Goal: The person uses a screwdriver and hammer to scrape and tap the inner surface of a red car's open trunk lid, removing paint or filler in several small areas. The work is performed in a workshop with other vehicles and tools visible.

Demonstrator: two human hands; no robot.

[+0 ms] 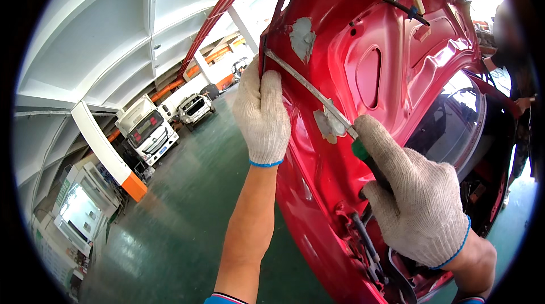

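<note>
A raised red car panel (306,179) fills the middle and right, its ribbed inner side facing me. My left hand (264,119), in a white knit glove, grips the panel's left edge, with some fingertips hidden behind it. My gloved right hand (417,202) is closed around the green-and-black handle of a long-shafted tool (309,89). Its narrow grey metal shaft slants up and left across the panel. The tip reaches the edge just above my left hand. Grey filler-like patches (302,38) mark the red paint above and below the shaft.
Beside the panel on the right is dark, shiny car glass (448,119). Another person (511,71) stands at the far right. A black strut (363,236) sits below my right hand. Across the green floor (176,219) are a white truck (149,133) and an orange-based pillar (108,150).
</note>
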